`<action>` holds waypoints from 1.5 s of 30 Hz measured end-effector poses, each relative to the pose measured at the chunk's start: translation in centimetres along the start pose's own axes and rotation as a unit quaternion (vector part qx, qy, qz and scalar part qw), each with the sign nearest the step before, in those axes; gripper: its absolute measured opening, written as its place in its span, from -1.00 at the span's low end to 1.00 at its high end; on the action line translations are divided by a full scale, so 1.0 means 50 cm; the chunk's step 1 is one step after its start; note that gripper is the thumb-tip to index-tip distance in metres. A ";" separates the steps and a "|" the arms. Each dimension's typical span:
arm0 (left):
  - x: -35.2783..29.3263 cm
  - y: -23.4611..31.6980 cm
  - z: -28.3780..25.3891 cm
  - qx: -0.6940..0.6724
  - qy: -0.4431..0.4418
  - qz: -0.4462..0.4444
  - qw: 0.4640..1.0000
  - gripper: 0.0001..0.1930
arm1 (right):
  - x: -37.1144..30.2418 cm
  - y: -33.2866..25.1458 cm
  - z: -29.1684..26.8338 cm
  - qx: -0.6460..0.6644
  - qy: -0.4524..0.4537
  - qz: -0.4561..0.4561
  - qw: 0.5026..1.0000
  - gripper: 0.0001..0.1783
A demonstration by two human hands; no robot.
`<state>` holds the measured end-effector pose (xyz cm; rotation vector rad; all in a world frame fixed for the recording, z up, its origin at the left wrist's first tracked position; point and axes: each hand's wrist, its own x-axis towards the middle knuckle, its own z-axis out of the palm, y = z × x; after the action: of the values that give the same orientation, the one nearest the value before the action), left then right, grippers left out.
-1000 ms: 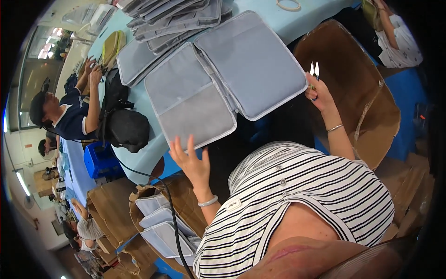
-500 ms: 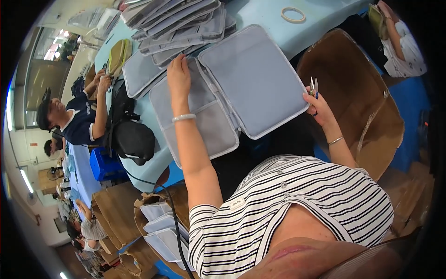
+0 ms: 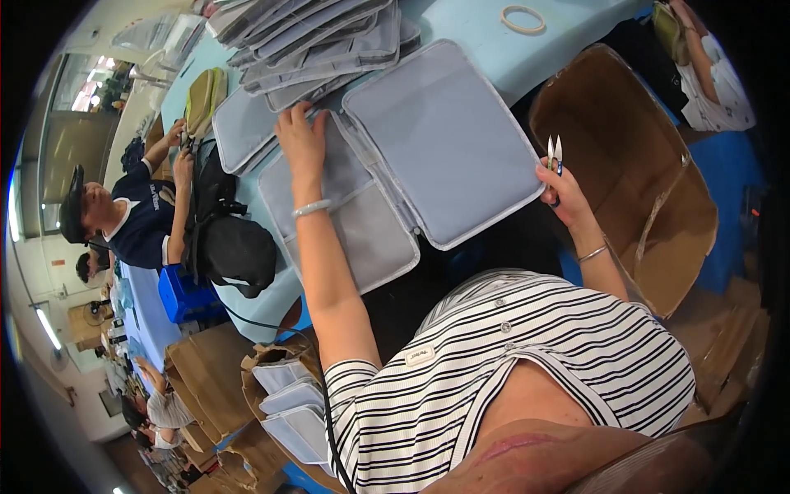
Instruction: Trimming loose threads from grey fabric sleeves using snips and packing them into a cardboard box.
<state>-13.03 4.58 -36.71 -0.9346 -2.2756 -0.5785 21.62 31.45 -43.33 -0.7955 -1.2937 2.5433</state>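
Note:
An opened blue-grey fabric case [image 3: 444, 144] with pale piped edges lies spread over the table edge, its right panel plain and its left panel fitted with mesh-like pockets. My left hand [image 3: 301, 152] is closed at the upper edge of the pocketed panel, thumb on the inner side; its fingertips are partly hidden. In my right hand [image 3: 568, 193] are small thread snips [image 3: 555, 156], blades pointing up and apart. The fingers of that hand also touch the plain panel's right edge.
Similar cases are stacked [image 3: 321, 49] beyond my left hand. A tape roll [image 3: 522, 20] lies on the blue tabletop [image 3: 461, 18]. A large cardboard box [image 3: 625, 156] stands at right; another box [image 3: 309, 354] holds cases. A black bag [image 3: 234, 247] and a co-worker [image 3: 136, 210] are at left.
My left hand has shifted slightly left along the pocketed panel's edge, its thumb now more spread. The case has moved slightly left. The right hand keeps hold of the snips.

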 end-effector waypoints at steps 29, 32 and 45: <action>-0.436 0.381 -0.080 -0.717 -0.015 -0.528 0.455 -0.67 | -0.027 0.008 0.037 -0.219 0.111 -0.143 0.959 -0.75; -0.431 0.376 -0.081 -0.720 -0.026 -0.539 0.437 -0.69 | -0.030 0.009 0.037 -0.215 0.114 -0.138 0.960 -0.75; -0.428 0.375 -0.084 -0.698 0.013 -0.590 0.406 -0.88 | -0.047 0.008 0.050 -0.477 0.133 -0.258 0.830 -0.76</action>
<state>14.50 4.28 -45.07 0.5785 -1.4960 -3.2546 22.29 28.58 -41.57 -0.7333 -2.2776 1.2241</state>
